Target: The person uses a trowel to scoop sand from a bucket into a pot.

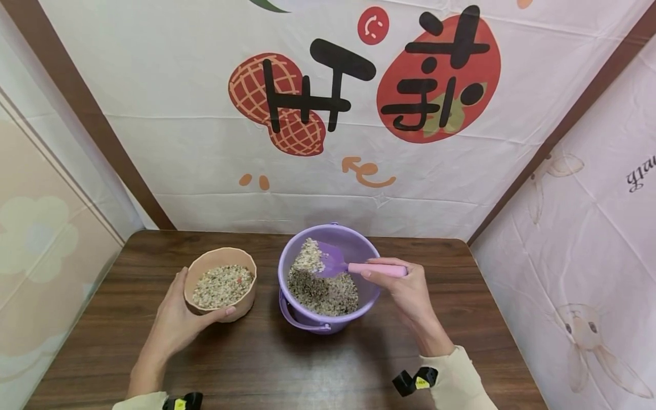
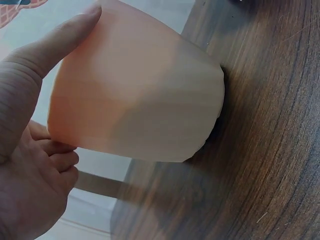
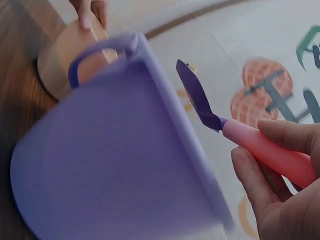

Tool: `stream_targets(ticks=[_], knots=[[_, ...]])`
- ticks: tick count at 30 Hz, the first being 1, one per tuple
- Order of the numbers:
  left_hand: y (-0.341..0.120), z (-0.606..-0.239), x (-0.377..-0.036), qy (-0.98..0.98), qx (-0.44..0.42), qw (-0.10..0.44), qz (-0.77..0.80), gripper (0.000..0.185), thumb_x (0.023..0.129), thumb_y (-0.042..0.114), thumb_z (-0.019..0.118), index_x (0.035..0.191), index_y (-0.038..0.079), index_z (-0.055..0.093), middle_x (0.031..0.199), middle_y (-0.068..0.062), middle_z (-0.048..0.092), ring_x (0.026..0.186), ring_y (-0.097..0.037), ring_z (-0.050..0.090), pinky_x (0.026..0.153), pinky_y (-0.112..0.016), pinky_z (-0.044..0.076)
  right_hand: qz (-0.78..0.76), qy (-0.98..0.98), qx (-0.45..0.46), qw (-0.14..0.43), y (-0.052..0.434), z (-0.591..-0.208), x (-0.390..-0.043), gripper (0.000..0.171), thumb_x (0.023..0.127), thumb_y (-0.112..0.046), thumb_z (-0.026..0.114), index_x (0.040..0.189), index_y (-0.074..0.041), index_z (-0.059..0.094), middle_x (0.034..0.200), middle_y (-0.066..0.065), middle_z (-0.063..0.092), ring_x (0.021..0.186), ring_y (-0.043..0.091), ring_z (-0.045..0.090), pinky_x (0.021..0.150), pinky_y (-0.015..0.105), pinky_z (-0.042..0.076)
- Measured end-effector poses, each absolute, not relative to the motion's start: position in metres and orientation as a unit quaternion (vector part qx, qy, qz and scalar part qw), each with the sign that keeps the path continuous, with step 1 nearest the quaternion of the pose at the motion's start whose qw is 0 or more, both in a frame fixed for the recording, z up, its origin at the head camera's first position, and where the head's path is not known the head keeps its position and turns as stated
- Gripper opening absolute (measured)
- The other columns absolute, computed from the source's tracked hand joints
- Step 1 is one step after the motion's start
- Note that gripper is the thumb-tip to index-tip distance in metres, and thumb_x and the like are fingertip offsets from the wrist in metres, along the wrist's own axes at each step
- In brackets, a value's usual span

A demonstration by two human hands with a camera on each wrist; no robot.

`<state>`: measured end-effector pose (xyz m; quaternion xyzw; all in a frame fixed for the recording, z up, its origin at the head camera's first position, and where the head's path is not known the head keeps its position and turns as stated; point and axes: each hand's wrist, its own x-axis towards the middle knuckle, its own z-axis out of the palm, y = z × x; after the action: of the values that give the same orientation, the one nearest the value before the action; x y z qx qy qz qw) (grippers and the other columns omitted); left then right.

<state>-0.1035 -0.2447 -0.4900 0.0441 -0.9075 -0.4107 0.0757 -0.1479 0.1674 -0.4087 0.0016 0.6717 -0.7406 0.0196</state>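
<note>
My right hand (image 1: pixel 410 290) grips the pink handle of a small purple shovel (image 1: pixel 333 260). A heap of pale gravel (image 1: pixel 310 257) lies on the shovel's blade, which is over the mouth of a purple bucket (image 1: pixel 370 246). More grey and tan gravel (image 1: pixel 328 293) covers the bucket's bottom. In the right wrist view the shovel (image 3: pixel 195 95) shows above the bucket's rim. My left hand (image 1: pixel 176 322) holds a peach-coloured bowl (image 1: pixel 241 307) around its side, thumb at the near rim. Similar gravel (image 1: pixel 222 286) fills much of the bowl, with one small red piece in it.
Both containers stand on a dark wooden table (image 1: pixel 246 364), the bowl left of the bucket. The bucket's purple handle (image 1: pixel 302 326) hangs down on its near side. A printed white cloth (image 1: pixel 205 154) rises behind the table, with more cloth on both sides.
</note>
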Motion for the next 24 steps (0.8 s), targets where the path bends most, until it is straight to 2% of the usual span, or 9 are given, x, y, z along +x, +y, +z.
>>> stream_targets(ticks=[8,16,24], knots=[[-0.244,-0.489,-0.104,-0.904,0.052,0.065,-0.420,0.136,0.069,0.044,0.094,0.160,-0.006,0.005,0.159,-0.036,0.019,0.140,-0.057,0.027,0.105,-0.074,0.030,-0.718,0.692,-0.044,0.052,0.112,-0.399,-0.155,0.034,0.075,-0.006,0.089,0.105,0.006,0.077,0.091,0.014,0.077,0.084,0.025,0.075,0.078,0.034,0.060],[-0.245,-0.490,-0.104,-0.905,0.059,0.055,-0.418,0.137,0.069,0.045,0.093,0.160,-0.005,0.003,0.160,-0.036,0.017,0.140,-0.058,0.026,0.106,-0.074,0.028,-0.697,0.707,-0.095,0.069,0.061,-0.395,-0.166,0.029,0.073,-0.002,0.089,0.099,0.005,0.078,0.083,0.012,0.077,0.069,0.014,0.070,0.058,0.024,0.054],[-0.244,-0.489,-0.104,-0.905,0.060,0.057,-0.417,0.138,0.067,0.046,0.094,0.160,-0.005,0.005,0.158,-0.036,0.021,0.138,-0.058,0.029,0.104,-0.075,0.029,-0.628,0.767,-0.117,0.059,0.026,-0.392,-0.170,0.021,0.073,-0.006,0.090,0.091,-0.010,0.083,0.076,-0.002,0.076,0.076,0.010,0.072,0.064,0.024,0.056]])
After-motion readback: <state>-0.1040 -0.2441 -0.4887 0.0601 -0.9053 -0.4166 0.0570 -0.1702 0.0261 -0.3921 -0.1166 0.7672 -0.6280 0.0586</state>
